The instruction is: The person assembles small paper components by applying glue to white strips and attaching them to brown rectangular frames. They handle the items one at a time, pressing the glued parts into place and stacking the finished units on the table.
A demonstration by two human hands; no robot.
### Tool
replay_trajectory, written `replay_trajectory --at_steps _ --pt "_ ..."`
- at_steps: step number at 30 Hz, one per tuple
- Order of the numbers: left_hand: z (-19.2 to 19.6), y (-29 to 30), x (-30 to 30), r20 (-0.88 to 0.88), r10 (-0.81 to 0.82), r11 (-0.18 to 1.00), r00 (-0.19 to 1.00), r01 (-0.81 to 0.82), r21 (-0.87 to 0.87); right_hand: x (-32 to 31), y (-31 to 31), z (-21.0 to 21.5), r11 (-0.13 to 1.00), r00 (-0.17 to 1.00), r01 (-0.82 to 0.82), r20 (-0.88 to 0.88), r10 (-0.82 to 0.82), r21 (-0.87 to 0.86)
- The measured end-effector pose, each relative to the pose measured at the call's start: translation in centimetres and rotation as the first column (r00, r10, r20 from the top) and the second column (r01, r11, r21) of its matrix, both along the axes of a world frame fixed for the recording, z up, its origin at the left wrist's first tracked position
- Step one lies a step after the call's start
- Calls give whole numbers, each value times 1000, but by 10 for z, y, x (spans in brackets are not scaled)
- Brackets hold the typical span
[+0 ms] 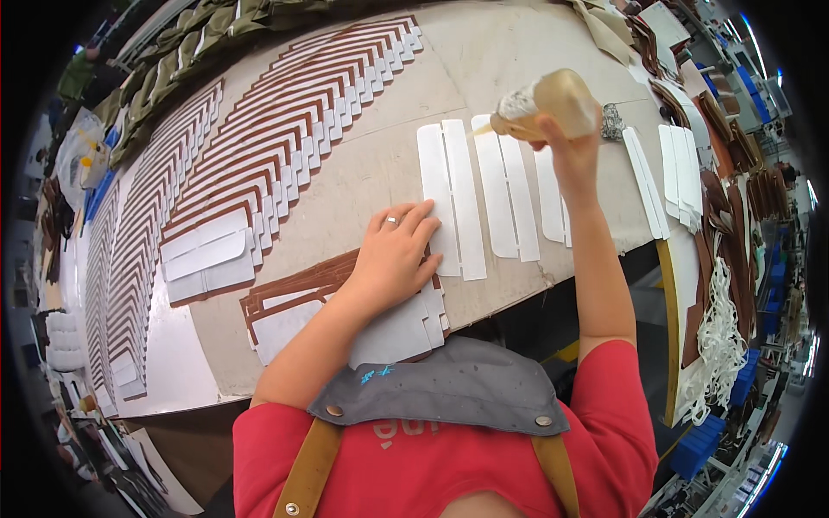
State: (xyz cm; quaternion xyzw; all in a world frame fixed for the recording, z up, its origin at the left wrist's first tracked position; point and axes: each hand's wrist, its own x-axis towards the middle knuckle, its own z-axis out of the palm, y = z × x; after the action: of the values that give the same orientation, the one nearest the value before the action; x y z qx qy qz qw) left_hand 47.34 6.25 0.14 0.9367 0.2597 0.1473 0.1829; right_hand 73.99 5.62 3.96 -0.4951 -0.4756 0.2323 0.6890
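Note:
My right hand [566,151] is wrapped round a yellowish squeeze bottle [566,95], tilted so that its thin nozzle points left and down over the white panels. The nozzle tip is close to the gap between a pair of white panels [458,198] and a second pair [501,190]; whether it touches cannot be told. A third white pair [553,198] is partly hidden by my right forearm. My left hand [393,259] is open, fingers spread, lying over a stack of brown-edged white pieces [294,319], fingertips by the left edge of the first pair.
Long overlapping rows of brown-and-white pieces [285,129] cover the table's left side. More white strips [646,181] lie at the right edge beside a small dark crumpled lump [612,121]. Olive fabric [173,69] is piled at the far left. White cords [717,337] hang at right.

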Motion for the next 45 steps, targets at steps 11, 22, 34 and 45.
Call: replay_trajectory --at_steps 11,22,34,45 --pt "-1 0 0 -5 5 1000 1000 -5 2 -3 51 -19 994 986 86 152 -74 -74" --pt "0 0 1 -10 6 1000 1000 -6 -1 15 43 -21 982 991 121 -37 -128 -146" --pt "2 -1 1 -30 6 1000 1000 -7 -13 5 -14 -26 972 985 54 -144 -89 -229" --pt "3 -1 3 -41 3 1000 999 -3 1 -11 -78 -36 953 986 -42 -169 -10 -300"
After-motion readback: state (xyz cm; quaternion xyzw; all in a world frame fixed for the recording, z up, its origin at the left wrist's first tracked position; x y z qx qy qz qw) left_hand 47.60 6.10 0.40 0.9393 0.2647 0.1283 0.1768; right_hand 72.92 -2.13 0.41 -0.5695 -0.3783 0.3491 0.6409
